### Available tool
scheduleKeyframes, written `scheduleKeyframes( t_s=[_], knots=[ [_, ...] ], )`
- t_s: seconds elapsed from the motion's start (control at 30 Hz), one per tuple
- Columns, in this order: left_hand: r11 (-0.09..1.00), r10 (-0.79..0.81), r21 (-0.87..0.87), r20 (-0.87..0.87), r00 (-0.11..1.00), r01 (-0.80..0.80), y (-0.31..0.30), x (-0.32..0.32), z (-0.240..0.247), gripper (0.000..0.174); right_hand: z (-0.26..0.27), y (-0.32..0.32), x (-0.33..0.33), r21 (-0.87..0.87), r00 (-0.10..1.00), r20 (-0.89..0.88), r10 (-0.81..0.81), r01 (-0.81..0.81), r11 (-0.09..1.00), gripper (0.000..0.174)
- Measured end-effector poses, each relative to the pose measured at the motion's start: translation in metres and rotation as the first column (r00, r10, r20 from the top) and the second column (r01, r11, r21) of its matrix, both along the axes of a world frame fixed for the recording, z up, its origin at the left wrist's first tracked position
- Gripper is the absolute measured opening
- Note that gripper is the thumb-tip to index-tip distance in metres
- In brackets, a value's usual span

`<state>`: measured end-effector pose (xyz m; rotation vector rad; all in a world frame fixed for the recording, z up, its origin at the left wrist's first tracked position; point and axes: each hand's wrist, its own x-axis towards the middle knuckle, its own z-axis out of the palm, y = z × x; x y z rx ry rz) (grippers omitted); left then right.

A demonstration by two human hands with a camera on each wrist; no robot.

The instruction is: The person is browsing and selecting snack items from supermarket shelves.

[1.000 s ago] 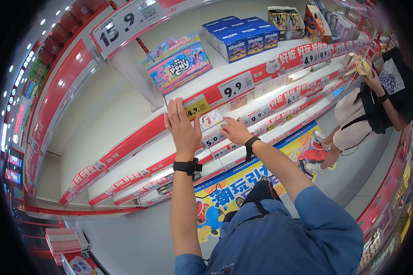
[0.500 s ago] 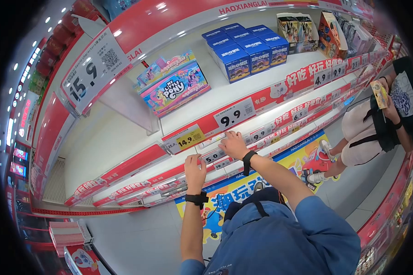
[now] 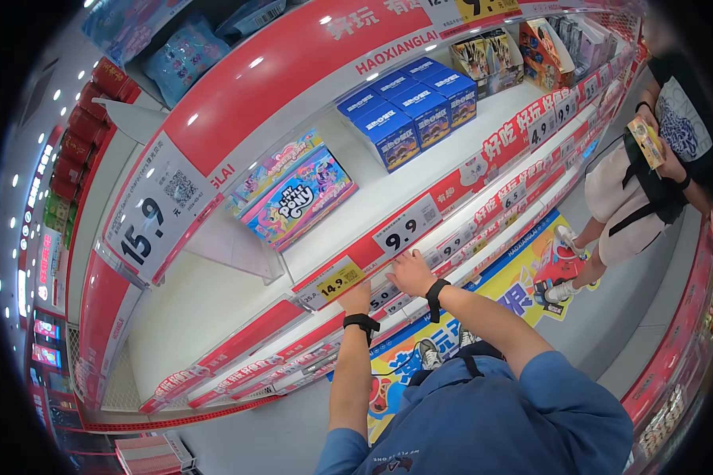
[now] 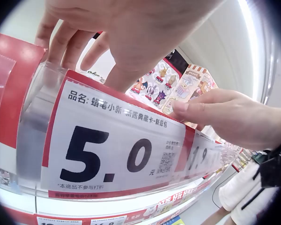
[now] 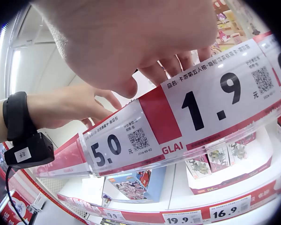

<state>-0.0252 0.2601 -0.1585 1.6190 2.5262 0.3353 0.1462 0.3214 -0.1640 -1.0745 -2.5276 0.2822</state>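
My left hand reaches over the shelf rail behind the 5.0 price tag, fingers spread and pointing down. Part of a white printed item shows between its fingers and thumb; its fingertips are hidden behind the rail. Just right of it is my right hand, its thumb close to a pastel cartoon box. Its fingertips drop behind the 1.9 price tag. Between the hands stands a white box with small cartoon figures. In the head view, the upper shelf's edge covers most of the left hand.
Above my hands, the upper shelf bears a My Little Pony box and several blue boxes. Its red rail overhangs both hands. At the right, another person stands in the aisle holding a small yellow box.
My left hand has come down off the upper rail and moved right, in under that shelf beside the right hand. My right hand has moved slightly right and down in the head view.
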Motion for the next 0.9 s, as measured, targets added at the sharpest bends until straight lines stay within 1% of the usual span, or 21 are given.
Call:
scheduleKeyframes(
  t_s=[0.1,0.13,0.27,0.3,0.37,0.4,0.43,0.5,0.53,0.57,0.63,0.7,0.77,0.8,0.83,0.87,0.9],
  knots=[
    [0.995,-0.006,0.099,0.038,0.999,0.002,0.000,0.000,0.001,0.055,0.002,-0.001,-0.003,-0.014,1.000,0.017,-0.019,0.020,1.000,0.034],
    [0.996,-0.036,0.081,0.070,0.997,0.031,0.001,-0.004,-0.002,0.055,0.001,-0.004,-0.004,-0.006,1.000,0.012,-0.026,0.026,1.000,0.035],
    [0.976,-0.091,0.200,0.036,0.995,0.082,0.001,-0.007,-0.003,0.051,0.002,-0.001,-0.005,0.009,0.999,0.014,-0.039,0.038,0.999,0.036],
    [0.972,-0.119,0.204,-0.004,0.993,0.118,-0.001,-0.011,-0.004,0.050,0.003,-0.004,-0.006,0.006,0.999,0.020,-0.040,0.039,0.999,0.036],
    [0.962,-0.169,0.202,-0.086,0.982,0.183,-0.004,-0.014,-0.006,0.049,0.004,-0.004,-0.005,0.012,0.999,-0.022,-0.046,0.046,0.999,0.033],
    [0.964,-0.146,0.211,-0.085,0.986,0.161,-0.006,-0.014,-0.007,0.047,0.004,-0.005,-0.004,0.012,0.998,-0.042,-0.046,0.047,0.999,0.031],
    [0.970,-0.131,0.199,-0.061,0.990,0.140,-0.010,-0.016,-0.009,0.047,0.005,-0.007,0.001,0.037,0.994,-0.111,-0.023,0.027,0.999,0.028],
    [0.980,-0.094,0.175,-0.009,0.996,0.094,-0.025,-0.012,0.011,0.047,0.019,-0.012,0.020,0.090,0.970,-0.241,0.032,-0.011,0.996,0.022],
    [0.983,-0.119,0.145,0.057,0.991,0.109,-0.036,-0.011,0.021,0.043,0.028,-0.016,0.035,0.082,0.960,-0.277,0.043,-0.021,0.996,0.018],
    [0.967,-0.161,0.208,0.038,0.986,0.150,-0.047,-0.013,0.018,0.041,0.037,-0.022,0.053,0.070,0.948,-0.314,0.052,-0.032,0.997,0.014],
    [0.918,-0.240,0.325,-0.008,0.971,0.230,-0.072,-0.017,0.010,0.037,0.034,-0.032,0.096,0.070,0.934,-0.355,-0.044,0.073,0.995,0.010],
    [0.914,-0.239,0.334,-0.013,0.971,0.230,-0.088,-0.021,0.003,0.036,0.022,-0.047,0.146,0.040,0.878,-0.403,-0.258,0.298,0.954,0.011],
    [0.905,-0.230,0.359,-0.034,0.973,0.227,-0.098,-0.027,-0.012,0.039,-0.006,-0.073,0.199,-0.036,0.759,-0.420,-0.497,0.533,0.845,0.015],
    [0.911,-0.255,0.327,-0.037,0.966,0.253,-0.101,-0.026,-0.010,0.041,-0.018,-0.092,0.225,-0.109,0.697,-0.430,-0.574,0.591,0.799,0.017],
    [0.903,-0.263,0.341,-0.043,0.964,0.262,-0.102,-0.026,-0.012,0.041,-0.031,-0.112,0.250,-0.199,0.621,-0.385,-0.683,0.667,0.718,0.018],
    [0.895,-0.267,0.356,-0.054,0.962,0.268,-0.102,-0.027,-0.014,0.042,-0.046,-0.135,0.271,-0.325,0.532,-0.383,-0.755,0.688,0.649,0.019],
    [0.889,-0.275,0.371,-0.035,0.961,0.268,-0.102,-0.027,-0.014,0.042,-0.045,-0.163,0.282,-0.359,0.470,-0.280,-0.837,0.757,0.546,0.018]
  ],
)
